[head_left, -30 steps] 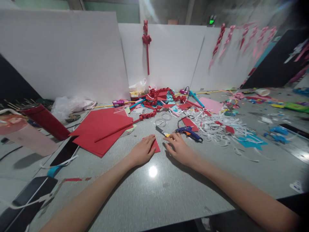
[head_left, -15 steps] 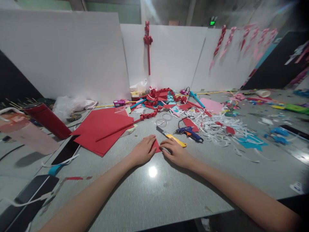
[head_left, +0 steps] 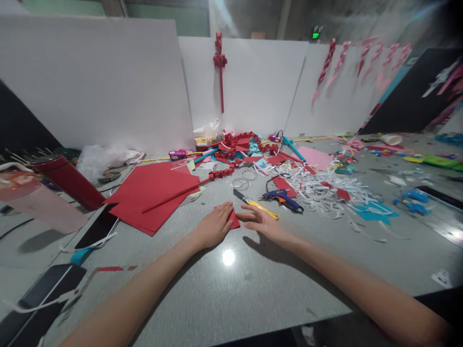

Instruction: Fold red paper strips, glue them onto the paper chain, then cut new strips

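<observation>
A small piece of folded red paper [head_left: 234, 221] lies on the grey table, partly covered by my left hand [head_left: 217, 226]. That hand rests flat on it with the fingers stretched out, pressing it down. My right hand [head_left: 262, 221] hovers just right of the paper, fingers apart and holding nothing, its shadow on the tabletop below. Just beyond the right hand's fingers lies a yellow utility knife [head_left: 266, 210] with a dark blade. A blue hot glue gun [head_left: 284, 198] sits a little farther right.
Large red paper sheets [head_left: 152, 193] lie to the left, near a red thermos [head_left: 68, 183] and a pinkish bottle [head_left: 43, 205]. A heap of white paper strips [head_left: 318, 185] spreads on the right. Red folded-paper chains [head_left: 235, 144] are piled at the back before white boards [head_left: 253, 82].
My right hand has lifted off the red paper and its fingers have spread. My left hand stays on the paper, with more of the paper's right side now showing.
</observation>
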`<action>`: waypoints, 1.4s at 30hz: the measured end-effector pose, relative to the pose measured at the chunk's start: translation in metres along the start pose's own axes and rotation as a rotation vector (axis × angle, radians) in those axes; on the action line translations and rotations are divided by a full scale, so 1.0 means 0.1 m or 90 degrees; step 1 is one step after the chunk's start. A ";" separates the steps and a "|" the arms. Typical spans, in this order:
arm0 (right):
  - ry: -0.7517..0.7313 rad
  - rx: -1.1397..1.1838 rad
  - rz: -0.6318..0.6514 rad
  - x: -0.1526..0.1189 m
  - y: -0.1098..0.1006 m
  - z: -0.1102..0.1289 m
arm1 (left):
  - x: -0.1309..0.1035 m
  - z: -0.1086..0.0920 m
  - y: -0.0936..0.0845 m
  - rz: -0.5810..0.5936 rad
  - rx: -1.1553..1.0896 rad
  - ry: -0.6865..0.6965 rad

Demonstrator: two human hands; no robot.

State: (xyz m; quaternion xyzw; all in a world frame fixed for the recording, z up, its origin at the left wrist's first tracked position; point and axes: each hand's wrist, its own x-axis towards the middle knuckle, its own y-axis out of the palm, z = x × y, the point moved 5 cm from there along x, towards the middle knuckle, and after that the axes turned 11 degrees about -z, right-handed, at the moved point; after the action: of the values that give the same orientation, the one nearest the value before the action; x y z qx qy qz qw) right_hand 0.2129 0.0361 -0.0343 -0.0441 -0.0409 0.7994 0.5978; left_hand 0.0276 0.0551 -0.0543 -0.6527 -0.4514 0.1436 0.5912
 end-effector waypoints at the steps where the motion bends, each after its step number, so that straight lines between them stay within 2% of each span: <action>1: 0.031 0.036 -0.002 0.00 -0.02 0.01 | 0.00 0.00 0.00 0.001 0.002 0.002; 4: 0.126 0.164 -0.007 -0.04 -0.06 0.07 | 0.00 0.00 0.01 0.000 0.007 0.007; 7: 0.211 0.277 0.024 -0.07 -0.06 0.11 | 0.00 0.01 0.02 -0.005 0.004 0.009; 11: 0.262 0.356 0.042 -0.07 -0.09 0.11 | -0.01 0.03 0.04 -0.020 -0.001 0.011; 21: 0.225 0.406 0.008 -0.05 -0.08 0.07 | 0.00 0.01 0.04 -0.021 0.008 0.015; 32: 0.182 0.389 0.147 -0.09 0.04 0.06 | -0.01 0.01 -0.01 -0.048 -0.030 -0.007; 42: 0.114 0.289 0.143 -0.06 0.11 -0.06 | -0.01 -0.07 -0.11 -0.064 -0.058 -0.014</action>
State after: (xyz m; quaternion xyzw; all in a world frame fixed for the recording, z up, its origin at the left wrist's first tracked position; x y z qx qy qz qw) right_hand 0.2046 0.0270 -0.0415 0.0161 0.1975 0.8425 0.5009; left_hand 0.0271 0.0487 -0.0435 -0.6542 -0.4958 0.1001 0.5623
